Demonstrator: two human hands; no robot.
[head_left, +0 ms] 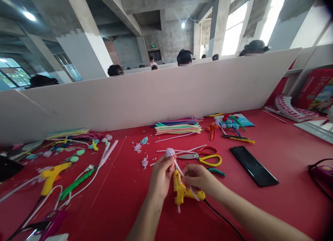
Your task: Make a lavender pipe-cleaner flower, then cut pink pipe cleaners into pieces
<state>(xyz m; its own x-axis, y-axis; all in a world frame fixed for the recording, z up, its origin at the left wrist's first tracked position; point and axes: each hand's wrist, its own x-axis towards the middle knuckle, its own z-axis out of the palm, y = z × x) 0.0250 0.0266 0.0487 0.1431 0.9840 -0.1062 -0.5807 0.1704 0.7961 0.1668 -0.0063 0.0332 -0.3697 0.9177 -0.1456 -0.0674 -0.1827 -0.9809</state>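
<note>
My left hand (163, 173) is closed around the base of a small pale purple flower-like ball (170, 152) of fuzzy pipe cleaner. A pale lilac pipe cleaner (179, 167) runs down from the ball, and the fingers of my right hand (196, 177) pinch it partway along. Its lower end crosses over a yellow glue gun (180, 190), which lies on the red table (125, 199) below my hands with a clear glue stick in its back. Just beyond my right hand are scissors (208, 157) with red and yellow handles and a dark green tool (216, 172), partly hidden.
Bundled pipe cleaners (178, 127) lie by the white partition (145, 98). Small lilac pieces (145, 161) sit left of my hands. A black phone (253, 165) and tweezers (238, 139) lie to the right. Another yellow glue gun (53, 176) with cords is at left.
</note>
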